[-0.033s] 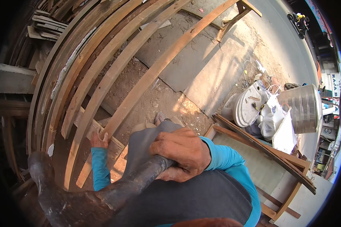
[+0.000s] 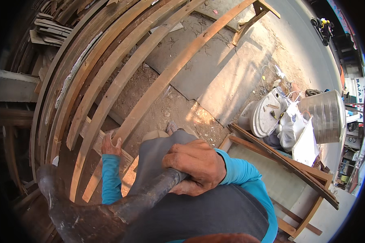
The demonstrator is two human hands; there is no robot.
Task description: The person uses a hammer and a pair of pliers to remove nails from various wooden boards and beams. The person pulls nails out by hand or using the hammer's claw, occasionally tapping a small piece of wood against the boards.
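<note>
Beam (image 2: 162, 81), probably heavy, best edge-held; left hand (image 2: 111, 146) half-curled near one end, grip unclear; right hand (image 2: 196, 165) clasps dark bar (image 2: 144, 202).

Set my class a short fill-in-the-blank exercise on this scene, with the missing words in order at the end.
1. The person's ____ hand grips the dark tool.
2. The left hand touches a long beam made of ____.
3. The sleeves on both arms are coloured ____.
4. Between the white tub and the ribbed metal drum sits a plastic bag coloured ____.

Missing words: right; wood; blue; white.
</note>
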